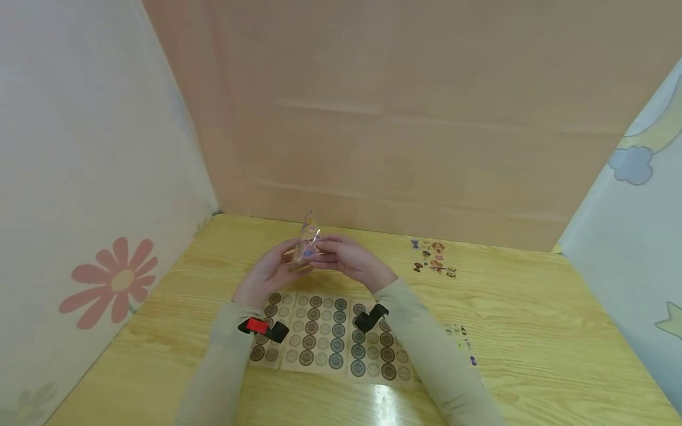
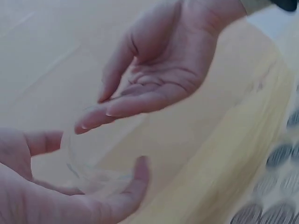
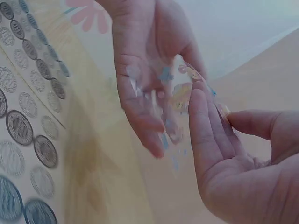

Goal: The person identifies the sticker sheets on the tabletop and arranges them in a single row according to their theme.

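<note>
A clear plastic film with small colourful cartoon prints (image 1: 309, 239), glossy and bent, is held up above the table between both hands. My right hand (image 1: 346, 258) pinches its right side; in the right wrist view the thumb (image 3: 250, 123) presses it against the straight fingers. From the left, my left hand (image 1: 269, 272) curves round the film's lower part. The left wrist view shows the left hand (image 2: 70, 200) with fingers and thumb about the transparent film (image 2: 100, 177). Part of that grip is blurred through the film.
Below the hands lie tan sheets of round seal stickers (image 1: 319, 331) in rows, partly under the right forearm. Small cartoon cutouts (image 1: 436, 257) lie at the back right. Another group of small pieces (image 1: 463, 343) is beside the right sleeve. Walls enclose the wooden table (image 1: 543, 331).
</note>
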Motion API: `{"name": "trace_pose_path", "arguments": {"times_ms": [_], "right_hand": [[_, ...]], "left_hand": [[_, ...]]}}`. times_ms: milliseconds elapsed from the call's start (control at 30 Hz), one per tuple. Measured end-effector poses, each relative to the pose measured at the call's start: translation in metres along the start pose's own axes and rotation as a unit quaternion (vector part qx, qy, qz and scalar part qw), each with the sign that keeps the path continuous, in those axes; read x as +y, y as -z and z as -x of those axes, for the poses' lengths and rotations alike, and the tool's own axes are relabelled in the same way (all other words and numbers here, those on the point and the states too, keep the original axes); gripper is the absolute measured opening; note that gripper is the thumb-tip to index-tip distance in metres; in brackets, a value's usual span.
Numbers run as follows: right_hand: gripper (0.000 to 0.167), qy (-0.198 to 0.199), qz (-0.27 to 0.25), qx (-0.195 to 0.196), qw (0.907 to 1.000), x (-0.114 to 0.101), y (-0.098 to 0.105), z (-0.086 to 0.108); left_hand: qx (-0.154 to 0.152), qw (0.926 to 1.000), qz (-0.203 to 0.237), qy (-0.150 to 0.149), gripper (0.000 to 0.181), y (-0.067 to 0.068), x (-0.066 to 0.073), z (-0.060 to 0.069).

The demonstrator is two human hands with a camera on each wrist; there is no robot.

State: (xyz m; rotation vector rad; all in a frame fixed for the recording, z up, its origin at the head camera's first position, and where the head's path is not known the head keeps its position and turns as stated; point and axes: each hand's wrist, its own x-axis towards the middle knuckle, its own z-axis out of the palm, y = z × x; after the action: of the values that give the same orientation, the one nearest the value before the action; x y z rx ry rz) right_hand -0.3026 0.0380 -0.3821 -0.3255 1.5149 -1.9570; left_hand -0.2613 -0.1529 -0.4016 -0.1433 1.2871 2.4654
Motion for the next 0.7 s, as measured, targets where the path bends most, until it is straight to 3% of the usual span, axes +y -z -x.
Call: {"name": "trace_pose_path", "arguments": {"times_ms": [100,333,600,700], "right_hand": [[0.024,0.011,0.003,0.011,0.9999,-0.008,0.009,0.014],[0.017,0.045,0.009,0.012,0.9989,-0.019,0.026,0.049],[0.01,0.051,0.028,0.026,0.998,-0.017,0.042,0.098],[0.011,0.052,0.037,0.04,0.9971,-0.012,0.049,0.116]], "left_hand": [[0.005,0.9999,0.012,-0.011,0.043,-0.01,0.0,0.001],[0.024,0.9976,-0.037,-0.053,0.042,-0.029,-0.004,0.011],[0.042,0.9913,-0.053,-0.113,0.045,-0.052,-0.021,0.016],[0.052,0.989,-0.066,-0.121,0.043,-0.061,-0.03,0.017]]}}
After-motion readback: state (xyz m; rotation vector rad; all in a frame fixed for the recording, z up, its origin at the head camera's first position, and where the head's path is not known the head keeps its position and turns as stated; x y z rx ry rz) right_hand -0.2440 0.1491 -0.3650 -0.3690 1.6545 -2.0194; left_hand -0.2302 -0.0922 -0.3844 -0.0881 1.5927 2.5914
